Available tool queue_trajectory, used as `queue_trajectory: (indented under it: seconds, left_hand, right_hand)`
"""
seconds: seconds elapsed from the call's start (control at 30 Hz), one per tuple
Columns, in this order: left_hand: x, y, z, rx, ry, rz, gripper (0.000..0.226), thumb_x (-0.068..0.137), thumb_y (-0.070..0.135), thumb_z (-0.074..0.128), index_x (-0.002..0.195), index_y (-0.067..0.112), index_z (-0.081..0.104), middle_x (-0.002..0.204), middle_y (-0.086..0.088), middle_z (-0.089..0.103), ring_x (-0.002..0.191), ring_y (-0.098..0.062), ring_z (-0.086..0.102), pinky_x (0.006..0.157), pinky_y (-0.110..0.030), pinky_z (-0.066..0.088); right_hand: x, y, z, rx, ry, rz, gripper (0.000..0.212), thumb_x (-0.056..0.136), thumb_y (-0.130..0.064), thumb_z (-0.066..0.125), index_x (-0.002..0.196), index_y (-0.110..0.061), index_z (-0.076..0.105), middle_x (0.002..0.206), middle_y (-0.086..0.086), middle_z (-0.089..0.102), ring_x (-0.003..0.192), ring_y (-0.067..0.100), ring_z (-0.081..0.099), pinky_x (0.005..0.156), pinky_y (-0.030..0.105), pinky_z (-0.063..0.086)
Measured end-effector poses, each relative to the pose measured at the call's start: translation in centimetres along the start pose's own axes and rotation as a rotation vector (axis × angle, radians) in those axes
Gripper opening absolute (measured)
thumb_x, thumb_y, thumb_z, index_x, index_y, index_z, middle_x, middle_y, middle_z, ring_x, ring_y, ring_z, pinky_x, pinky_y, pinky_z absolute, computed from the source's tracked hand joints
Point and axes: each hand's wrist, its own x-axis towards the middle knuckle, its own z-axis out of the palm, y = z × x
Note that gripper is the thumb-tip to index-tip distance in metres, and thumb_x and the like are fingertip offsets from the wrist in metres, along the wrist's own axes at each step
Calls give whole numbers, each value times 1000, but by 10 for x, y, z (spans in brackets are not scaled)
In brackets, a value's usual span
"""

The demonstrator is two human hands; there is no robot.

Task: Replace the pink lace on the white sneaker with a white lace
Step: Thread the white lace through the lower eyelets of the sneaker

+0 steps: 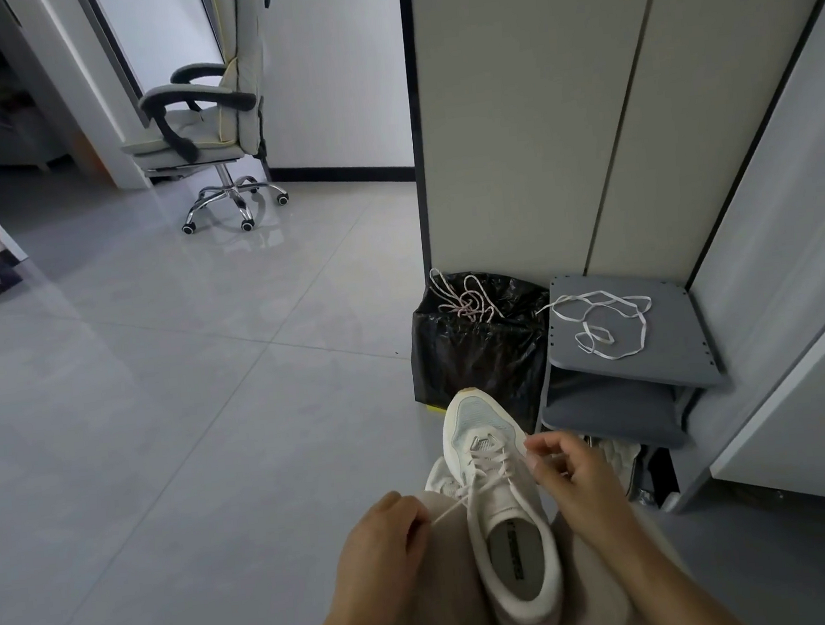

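– Grey tiled floor [155, 387], and what stands on it?
– Tall pale cabinet [533, 124] on the right, office chair [210, 115] far left. At the cabinet's foot sits a black bin bag [475, 356], with a grey shelf unit [675, 337] just beside it.
– And the white sneaker [498, 495]?
– It is on the person's lap, toe pointing at the bag, with a pale lace [485, 461] through its eyelets.
– Hands?
– The left hand [377, 542] has its fingers curled, pinching a lace end drawn taut from the eyelets. The right hand [577, 477] pinches lace at the sneaker's right edge.
– Other laces?
– The pink lace [464, 299] is heaped at the bag's far edge. A white lace [603, 324] loops across the shelf's top.
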Motion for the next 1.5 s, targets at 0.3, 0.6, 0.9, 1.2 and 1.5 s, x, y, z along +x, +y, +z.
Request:
queue_trajectory:
  seconds: [0.3,0.6,0.9,1.2,1.5]
  left_hand:
    - [-1,8,5,13,-17,-11,16,94,28,45,95,25,61,81,16,42,80,-3,50,63,-11,32]
    - [41,38,14,-178,-179,-97,19,93,24,52,102,18,67,102,3,66,91,-13,57,80,-21,43]
    - [28,30,16,-16,31,179,16,83,26,50,80,20,64,83,8,60,68,-10,57,57,-19,42]
    - [16,23,25,-120,92,182,34,82,41,34,89,27,63,92,10,62,75,-12,63,62,-29,53]
    - [28,49,13,-375,-238,-387,33,97,25,43,67,16,53,61,4,50,56,-9,45,53,-19,35]
  right_hand:
    - [-11,3,0,-267,-165,-13,20,77,-25,70,88,-23,53,89,-6,55,77,7,55,69,20,46]
    - [-13,8,2,-360,-152,-183,20,86,-24,62,101,-37,64,97,-17,45,89,-3,51,70,13,46]
    - [-15,6,4,-410,-178,-234,6,88,-27,61,90,-32,62,99,-15,44,93,0,50,67,16,46]
    - [-13,10,7,-435,-203,-286,28,85,-17,57,105,-36,65,98,-15,43,88,-3,50,67,4,39]
    - [-15,5,7,-368,-128,-166,24,83,-18,63,98,-30,49,98,-14,47,84,-4,51,68,12,44]
